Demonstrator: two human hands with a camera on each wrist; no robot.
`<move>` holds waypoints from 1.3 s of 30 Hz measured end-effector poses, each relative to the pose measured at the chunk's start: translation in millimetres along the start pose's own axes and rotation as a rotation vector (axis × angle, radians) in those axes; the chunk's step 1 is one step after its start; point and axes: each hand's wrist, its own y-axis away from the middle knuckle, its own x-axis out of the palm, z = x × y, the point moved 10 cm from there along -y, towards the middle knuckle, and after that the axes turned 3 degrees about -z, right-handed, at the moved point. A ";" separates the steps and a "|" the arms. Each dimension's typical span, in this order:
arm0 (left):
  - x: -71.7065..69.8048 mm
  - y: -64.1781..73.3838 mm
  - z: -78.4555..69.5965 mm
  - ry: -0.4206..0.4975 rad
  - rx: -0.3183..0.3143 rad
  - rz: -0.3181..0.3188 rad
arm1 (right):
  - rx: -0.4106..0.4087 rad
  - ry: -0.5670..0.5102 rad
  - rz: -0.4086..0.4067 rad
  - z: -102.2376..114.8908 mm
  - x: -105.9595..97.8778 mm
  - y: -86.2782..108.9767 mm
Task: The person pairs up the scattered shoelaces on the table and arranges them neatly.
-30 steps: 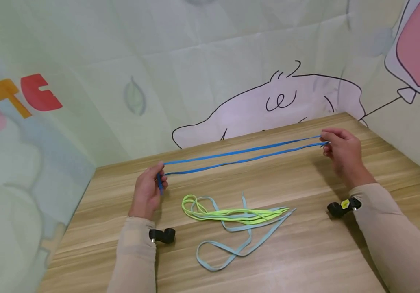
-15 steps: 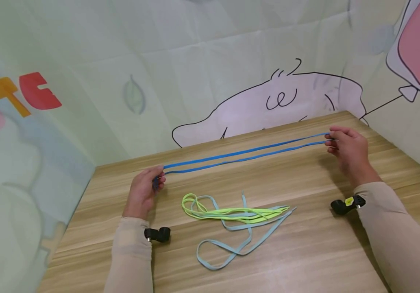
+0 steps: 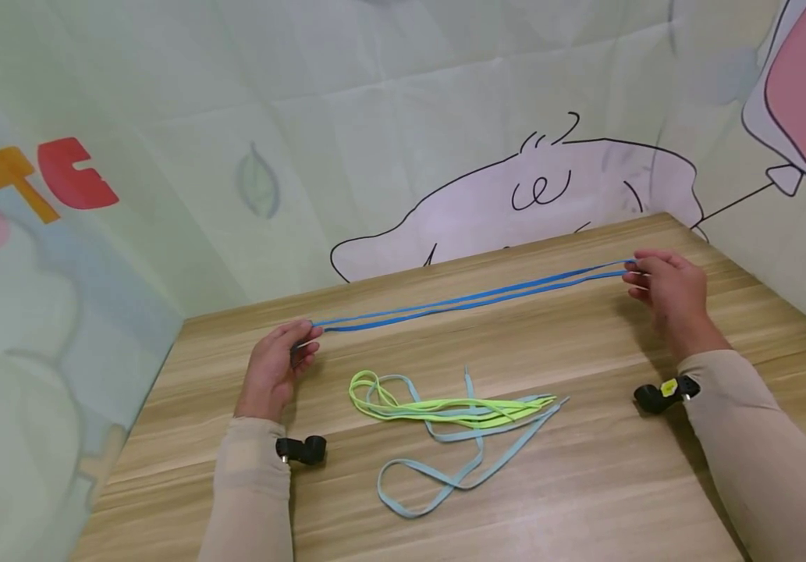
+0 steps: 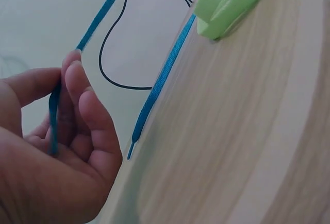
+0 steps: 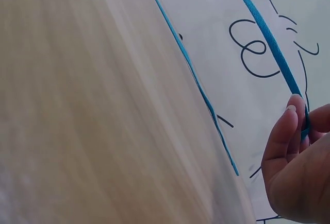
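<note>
And here's the worktop, broad and wooden, running under the yellow-green bundle of laces and well past it on every side. The left hand sits beyond the bundle, off its left end, fingertips closed in a pinch on the raised blue lace, a tail tucked toward the palm; the right hand, farther beyond and off the bundle's right end, pinches it just as snugly. The span between them runs behind the bundle, nearly straight, and even tension looks key: draw both ends alike, gently, rolling out any twist at the fingertips. Also behind the bundle, a lying blue lace runs almost parallel, a handy guide for the line. The pale blue lace loops in front of the bundle and crosses it, best left undisturbed. Smallest of all, the lying lace's tip, beyond the bundle's left end: mind that no finger nudges it!
</note>
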 end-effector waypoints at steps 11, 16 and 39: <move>-8.2 -0.3 6.0 0.024 -0.060 -0.053 | 0.009 -0.061 0.030 -0.9 3.5 0.5; -7.3 -2.1 8.5 0.019 -0.060 -0.052 | 0.013 -0.036 0.062 -1.7 6.5 2.1; -5.3 -6.8 13.8 -0.031 -0.049 -0.045 | 0.071 0.056 0.046 -8.8 3.9 0.8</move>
